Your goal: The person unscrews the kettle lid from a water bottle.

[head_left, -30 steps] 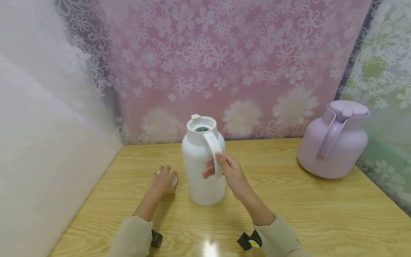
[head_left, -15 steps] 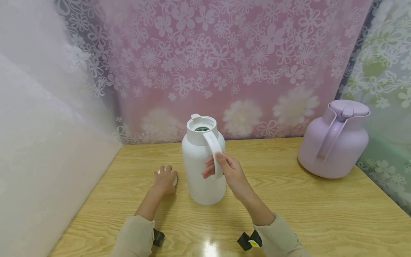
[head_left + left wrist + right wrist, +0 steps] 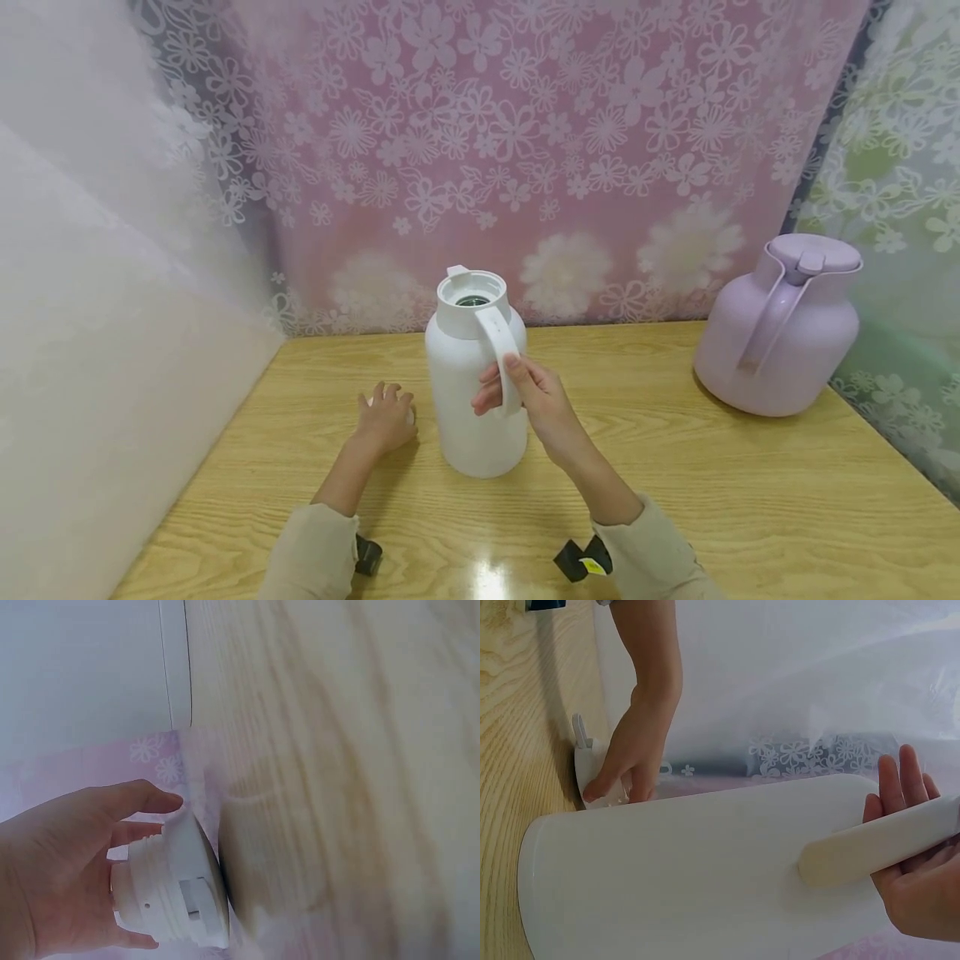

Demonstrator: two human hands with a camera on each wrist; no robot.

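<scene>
Two holds: our left grip pinches the white lid, our right grip wraps the handle; a sideways tug could tip the white jug.

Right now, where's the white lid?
The left wrist view shows the white lid held in the left hand, close to the tabletop. In the head view, that's left of the white jug.

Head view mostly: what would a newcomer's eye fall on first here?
Probably the white jug, standing open-topped near the middle of the table, its handle in the person's right grip. Then the lilac jug at the table's right side, and the pink floral backdrop behind. The white lid in the left grip, left of the white jug, is subtler.
</scene>
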